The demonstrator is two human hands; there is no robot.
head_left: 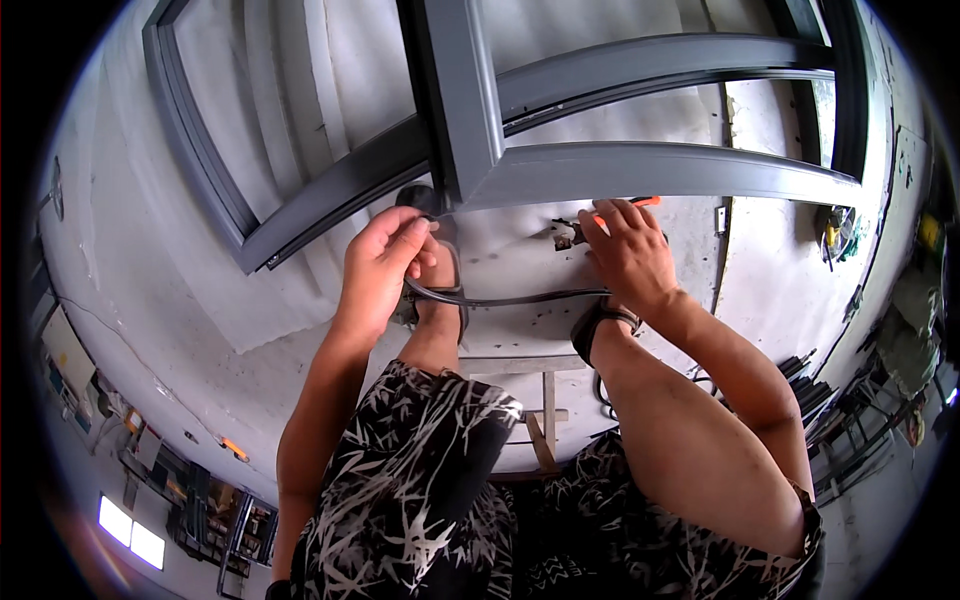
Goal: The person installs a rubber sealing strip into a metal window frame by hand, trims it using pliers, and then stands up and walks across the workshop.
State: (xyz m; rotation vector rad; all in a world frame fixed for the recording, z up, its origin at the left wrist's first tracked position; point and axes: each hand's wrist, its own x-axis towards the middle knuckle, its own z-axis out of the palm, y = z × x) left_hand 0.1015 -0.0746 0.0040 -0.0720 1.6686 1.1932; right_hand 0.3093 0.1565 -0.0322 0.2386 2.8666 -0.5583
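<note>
My left hand (385,262) is closed in a pinch beside the lower corner of a grey metal window frame (480,182). From its fingers a thin black rubber strip (510,299) curves to the right, passing under my right wrist. What lies right at the left fingertips is small and partly hidden. Curled over a pair of orange-handled pliers (648,201), my right hand (635,255) sits below the frame's bottom rail. The pliers' dark metal jaws point left, and the fingers cover most of the handles.
A second grey frame (330,190) stands behind and to the left. Between my legs is a low wooden stand (548,405). Dark profile lengths (805,385) lie at the right. An orange-handled tool (234,450) lies on the floor far left. Dark specks dot the pale floor.
</note>
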